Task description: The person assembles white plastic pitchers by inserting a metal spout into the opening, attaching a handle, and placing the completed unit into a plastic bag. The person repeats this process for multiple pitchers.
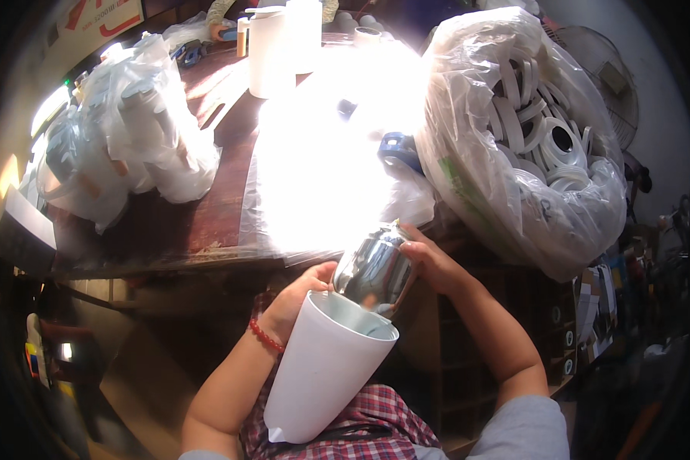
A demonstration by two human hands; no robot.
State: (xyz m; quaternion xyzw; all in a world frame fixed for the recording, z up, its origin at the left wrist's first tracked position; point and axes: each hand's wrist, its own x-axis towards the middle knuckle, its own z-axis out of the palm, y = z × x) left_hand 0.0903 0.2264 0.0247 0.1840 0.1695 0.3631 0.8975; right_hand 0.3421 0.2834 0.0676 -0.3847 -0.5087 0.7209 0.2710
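Observation:
In front of my lap, a white tapered shell [326,376], like a jug body, leans with its wide open rim up and away from me. My left hand [295,297], with a red bead bracelet at the wrist, is closed on the rim's left side; some of its fingers are hidden behind the shell. A mirror-bright silver flask liner [376,268] is tilted over the shell's mouth, its lower end at the rim. My right hand [435,264] grips this liner from the right near its narrow top.
The dark red wooden table [222,180] lies ahead, with glaring plastic sheeting [314,192] over its middle. Bagged containers [138,130] stand at the left. A big clear bag of white rings [529,138] bulges at the right. Farther back are a white jug [270,57] and a blue tape dispenser [400,149].

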